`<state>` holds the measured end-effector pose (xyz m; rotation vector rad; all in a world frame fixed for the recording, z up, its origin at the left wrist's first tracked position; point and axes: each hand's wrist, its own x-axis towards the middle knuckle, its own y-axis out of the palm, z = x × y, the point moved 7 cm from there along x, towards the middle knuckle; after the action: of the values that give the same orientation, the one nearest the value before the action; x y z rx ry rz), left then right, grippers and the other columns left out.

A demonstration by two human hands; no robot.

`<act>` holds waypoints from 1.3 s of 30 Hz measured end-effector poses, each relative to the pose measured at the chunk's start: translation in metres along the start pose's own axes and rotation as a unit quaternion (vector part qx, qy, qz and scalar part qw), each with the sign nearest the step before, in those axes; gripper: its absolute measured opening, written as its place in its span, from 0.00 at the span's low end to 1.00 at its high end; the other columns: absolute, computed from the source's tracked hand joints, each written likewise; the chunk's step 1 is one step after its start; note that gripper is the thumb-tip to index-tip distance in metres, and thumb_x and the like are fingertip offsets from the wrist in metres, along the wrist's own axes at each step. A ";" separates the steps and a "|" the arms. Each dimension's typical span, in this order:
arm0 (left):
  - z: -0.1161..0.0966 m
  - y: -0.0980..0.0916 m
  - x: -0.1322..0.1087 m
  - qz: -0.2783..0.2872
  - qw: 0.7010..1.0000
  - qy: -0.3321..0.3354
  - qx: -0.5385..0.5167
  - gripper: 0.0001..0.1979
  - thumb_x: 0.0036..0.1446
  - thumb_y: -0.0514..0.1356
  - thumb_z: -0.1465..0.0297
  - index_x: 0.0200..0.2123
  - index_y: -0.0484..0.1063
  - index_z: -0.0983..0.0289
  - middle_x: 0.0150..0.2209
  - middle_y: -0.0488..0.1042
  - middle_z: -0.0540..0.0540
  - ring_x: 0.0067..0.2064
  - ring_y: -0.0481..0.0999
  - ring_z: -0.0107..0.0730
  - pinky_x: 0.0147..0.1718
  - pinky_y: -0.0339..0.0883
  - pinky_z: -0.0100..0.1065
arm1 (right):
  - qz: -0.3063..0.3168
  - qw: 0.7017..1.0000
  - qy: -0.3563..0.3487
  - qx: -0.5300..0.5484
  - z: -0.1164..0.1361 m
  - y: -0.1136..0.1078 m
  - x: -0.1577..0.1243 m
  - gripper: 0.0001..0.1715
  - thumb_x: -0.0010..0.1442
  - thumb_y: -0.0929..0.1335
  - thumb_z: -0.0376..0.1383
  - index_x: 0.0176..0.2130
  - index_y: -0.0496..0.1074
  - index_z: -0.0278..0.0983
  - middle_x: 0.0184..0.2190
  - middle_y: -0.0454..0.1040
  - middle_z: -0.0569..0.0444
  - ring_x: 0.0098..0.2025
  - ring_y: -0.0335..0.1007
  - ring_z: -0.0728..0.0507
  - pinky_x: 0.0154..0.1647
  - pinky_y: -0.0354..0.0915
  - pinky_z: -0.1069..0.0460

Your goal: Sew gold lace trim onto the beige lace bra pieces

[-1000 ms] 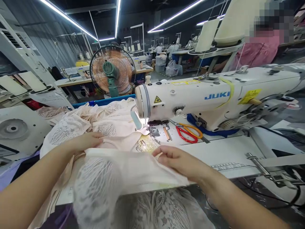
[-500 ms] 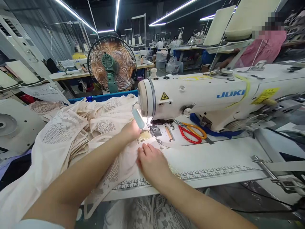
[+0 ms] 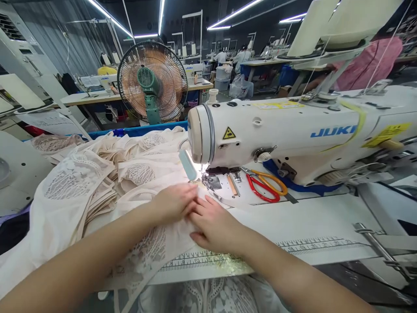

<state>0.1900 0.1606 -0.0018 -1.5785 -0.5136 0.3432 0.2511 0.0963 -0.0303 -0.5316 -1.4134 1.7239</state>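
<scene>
Just in front of the sewing machine's needle area, my two hands meet over a cream lace bra (image 3: 151, 243). My left hand (image 3: 172, 202) is closed, its fingers bent down together on the bra's edge; the fingertips are partly hidden. Against it from the right lies my right hand (image 3: 216, 224), fingers stretched over the fabric and thumb apart. The white sewing machine (image 3: 273, 126) has its lamp lit above the needle plate. A pale blue-grey guard (image 3: 188, 165) hangs beside the needle, just beyond my left fingers.
Red- and orange-handled scissors (image 3: 263, 187) lie on the machine bed, right of a small wooden-handled tool (image 3: 232, 185). A pile of cream bras (image 3: 76, 174) covers the left side. A printed ruler (image 3: 189, 261) runs along the front edge. A fan (image 3: 151, 82) stands behind.
My left hand has come back from beside the needle toward me, meeting my right hand. My right thumb now shows spread from the fingers. The view has shifted slightly.
</scene>
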 end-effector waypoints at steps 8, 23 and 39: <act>0.000 0.032 -0.004 0.030 0.999 0.024 -0.006 0.22 0.65 0.48 0.65 0.57 0.61 0.72 0.60 0.62 0.60 0.61 0.59 0.45 0.59 0.55 0.45 | -0.012 0.999 0.014 -0.029 -0.004 0.001 -0.020 0.27 0.58 0.66 0.37 0.55 0.65 0.27 0.57 0.65 0.39 0.61 0.57 0.35 0.60 0.57 0.38; 0.005 0.032 0.004 -0.006 0.999 0.046 -0.003 0.20 0.63 0.50 0.65 0.54 0.65 0.70 0.59 0.64 0.60 0.57 0.65 0.47 0.55 0.61 0.46 | -0.061 0.994 0.015 -0.086 -0.014 0.000 -0.041 0.25 0.60 0.64 0.38 0.53 0.67 0.24 0.56 0.65 0.37 0.59 0.61 0.33 0.56 0.64 0.38; 0.014 0.029 0.010 -0.016 0.997 0.065 0.045 0.18 0.63 0.50 0.65 0.52 0.65 0.67 0.54 0.69 0.61 0.51 0.69 0.44 0.48 0.64 0.42 | -0.065 0.993 0.067 -0.066 -0.025 -0.003 -0.038 0.27 0.59 0.64 0.37 0.55 0.66 0.23 0.58 0.63 0.36 0.61 0.58 0.34 0.57 0.63 0.39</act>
<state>0.1948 0.1776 -0.0306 -1.4925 -0.4163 0.2338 0.2921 0.0806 -0.0414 -0.6025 -1.4389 1.4720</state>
